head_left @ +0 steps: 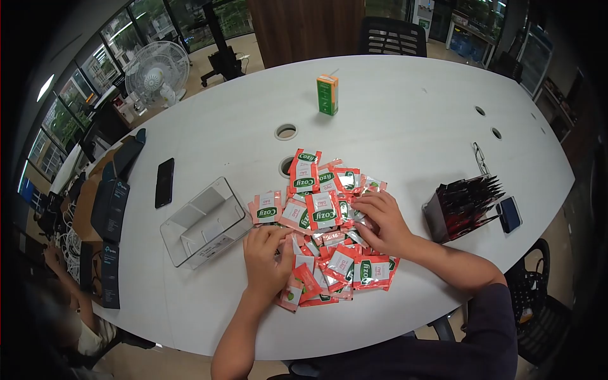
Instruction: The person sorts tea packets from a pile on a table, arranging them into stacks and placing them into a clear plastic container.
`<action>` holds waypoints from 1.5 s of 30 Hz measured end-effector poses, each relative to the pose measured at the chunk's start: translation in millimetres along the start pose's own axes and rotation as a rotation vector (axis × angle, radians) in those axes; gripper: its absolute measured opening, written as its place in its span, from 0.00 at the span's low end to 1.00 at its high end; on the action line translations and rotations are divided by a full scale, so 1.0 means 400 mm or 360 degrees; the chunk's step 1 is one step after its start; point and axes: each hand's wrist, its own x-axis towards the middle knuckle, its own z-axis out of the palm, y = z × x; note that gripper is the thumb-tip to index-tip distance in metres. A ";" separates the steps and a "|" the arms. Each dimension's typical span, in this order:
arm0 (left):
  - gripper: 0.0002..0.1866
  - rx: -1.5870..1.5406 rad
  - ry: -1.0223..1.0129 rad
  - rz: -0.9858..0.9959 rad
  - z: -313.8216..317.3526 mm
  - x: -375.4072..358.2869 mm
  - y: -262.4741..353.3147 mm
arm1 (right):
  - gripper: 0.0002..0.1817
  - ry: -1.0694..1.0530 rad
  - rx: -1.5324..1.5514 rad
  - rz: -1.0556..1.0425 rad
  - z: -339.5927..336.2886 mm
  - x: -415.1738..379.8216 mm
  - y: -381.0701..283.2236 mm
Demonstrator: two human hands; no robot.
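Observation:
A loose heap of red and white Cozy sachets (323, 210) lies on the white table in front of me, several overlapping. At the heap's left side is my left hand (267, 258), its fingers bent and the thumb apart from them, touching the sachets. My right hand (382, 221) rests over the right side, fingers and thumb spread on the sachets; no held sachet shows in either hand. Just left of the heap, a clear plastic container (206, 221) sits at an angle. To the right, a dark box (443, 218) is filled with upright black packets (472, 196).
A green and orange drink carton (327, 96) with a straw stands farther back. A black phone (164, 182) lies at left; another phone (509, 215) and eyeglasses (481, 159) lie at right. Dark boxes (110, 253) line the left edge, where another person's arm (69, 282) shows.

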 end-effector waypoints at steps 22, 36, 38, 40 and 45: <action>0.26 -0.1801 -0.0245 -0.0543 -0.022 -0.015 0.010 | 0.08 0.0274 0.0383 -0.0507 -0.076 0.087 -0.178; 0.20 -0.2738 -0.0121 -0.1146 -0.050 0.004 -0.058 | 0.35 -0.0416 -0.0134 -0.0131 -0.006 0.183 -0.133; 0.21 -0.2731 -0.0205 -0.1156 -0.058 0.018 -0.051 | 0.28 -0.0516 -0.0379 -0.0205 0.013 0.170 -0.107; 0.23 -0.2761 -0.0286 -0.1183 -0.049 0.014 -0.054 | 0.15 -0.0346 -0.0546 -0.0386 0.029 0.169 -0.099; 0.27 -0.2124 -0.0289 -0.0811 -0.015 -0.007 -0.059 | 0.12 -0.0028 0.0026 0.0059 -0.007 0.183 -0.163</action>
